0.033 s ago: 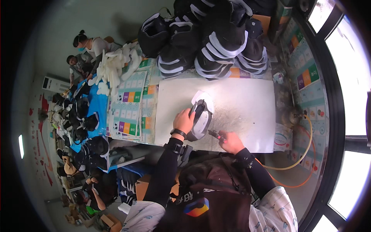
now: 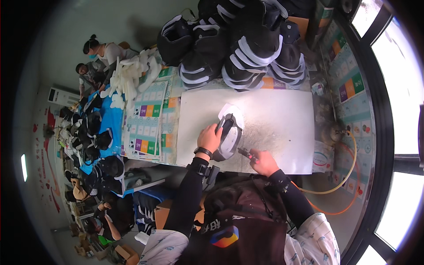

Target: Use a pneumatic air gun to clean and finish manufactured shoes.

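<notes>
My left hand (image 2: pixel 209 140) is closed on a black-and-white shoe upper (image 2: pixel 229 142), which it keeps over a pale work sheet (image 2: pixel 280 108). A white part shows at the upper's far end, and its inside is only partly visible. To the right, close to the upper but apart from it, my right hand (image 2: pixel 265 163) grips a small dark spray gun (image 2: pixel 244 153) with a bit of red on it. Its nozzle points left toward the upper, and my fingers hide most of its body. Dark specks cover the middle of the sheet.
Tall stacks of black-and-grey shoe uppers (image 2: pixel 251 53) stand along the far edge. Yellow and orange hoses (image 2: pixel 354 152) curve down at right beside a window frame. White shoe-shaped pieces (image 2: pixel 128 77) are heaped at far left. Other people (image 2: pixel 110 53) sit beyond rows of shoes.
</notes>
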A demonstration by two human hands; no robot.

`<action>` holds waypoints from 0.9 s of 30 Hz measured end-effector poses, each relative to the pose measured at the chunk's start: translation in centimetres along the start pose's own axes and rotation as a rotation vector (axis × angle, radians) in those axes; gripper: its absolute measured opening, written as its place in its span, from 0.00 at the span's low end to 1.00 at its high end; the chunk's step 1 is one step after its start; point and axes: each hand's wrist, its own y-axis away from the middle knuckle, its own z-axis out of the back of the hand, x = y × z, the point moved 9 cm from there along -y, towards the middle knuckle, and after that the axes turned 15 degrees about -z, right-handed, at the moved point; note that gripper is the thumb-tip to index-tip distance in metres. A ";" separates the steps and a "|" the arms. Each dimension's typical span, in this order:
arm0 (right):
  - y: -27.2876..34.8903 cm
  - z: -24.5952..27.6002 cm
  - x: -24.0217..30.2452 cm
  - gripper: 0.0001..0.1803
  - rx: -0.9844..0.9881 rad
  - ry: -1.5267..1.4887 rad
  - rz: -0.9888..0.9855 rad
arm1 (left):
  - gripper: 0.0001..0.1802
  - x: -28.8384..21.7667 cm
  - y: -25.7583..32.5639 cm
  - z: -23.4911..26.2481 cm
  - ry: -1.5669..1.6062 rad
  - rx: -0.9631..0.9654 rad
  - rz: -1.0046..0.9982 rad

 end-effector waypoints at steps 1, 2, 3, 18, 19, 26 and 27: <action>0.0 0.5 -0.4 0.16 -0.044 -0.041 -0.046 | 0.19 0.1 0.2 0.1 0.002 0.002 0.018; 0.2 0.7 -0.4 0.16 -0.042 -0.040 -0.047 | 0.19 0.0 0.2 0.2 0.002 0.003 0.020; 0.4 1.6 -0.7 0.15 -0.105 -0.110 -0.082 | 0.19 -0.2 0.1 0.1 0.013 0.017 0.010; 1.2 0.4 -0.1 0.15 -0.028 0.009 0.026 | 0.21 0.0 0.7 0.1 0.026 -0.005 0.007; 1.2 0.3 0.1 0.16 -0.030 -0.018 0.039 | 0.21 0.0 0.8 0.2 0.016 -0.017 0.015; 1.9 0.6 -0.3 0.16 0.053 -0.029 -0.026 | 0.18 -1.0 -0.3 0.3 -0.078 0.168 0.003; 2.0 0.4 0.0 0.16 0.131 -0.006 -0.025 | 0.14 -1.2 -0.6 0.7 -0.142 0.144 -0.035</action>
